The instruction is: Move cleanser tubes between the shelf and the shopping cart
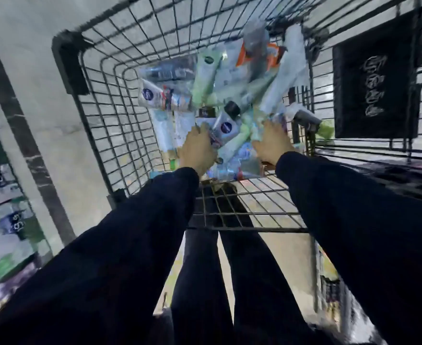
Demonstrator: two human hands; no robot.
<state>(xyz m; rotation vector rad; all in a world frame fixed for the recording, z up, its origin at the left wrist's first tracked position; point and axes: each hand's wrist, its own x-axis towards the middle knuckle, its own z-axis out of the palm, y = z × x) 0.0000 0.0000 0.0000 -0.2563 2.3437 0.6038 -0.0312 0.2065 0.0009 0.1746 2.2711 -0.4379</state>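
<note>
Fingers of both hands buried in cleanser tubes (220, 95) — grasp indeterminate, blurred. Left hand (198, 150) and right hand (272, 143) sit near shopping cart's (93, 100) closer wall; far end open — shelf (3, 195) left.

Left hand (197, 151), right hand (272, 143) reaching down, sleeved.

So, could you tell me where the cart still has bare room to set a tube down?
Bare wire floor shows along the cart's left wall, left of the tube pile, and on the near strip behind both wrists. The middle and right are crowded, where the left hand and right hand reach into tubes.
</note>
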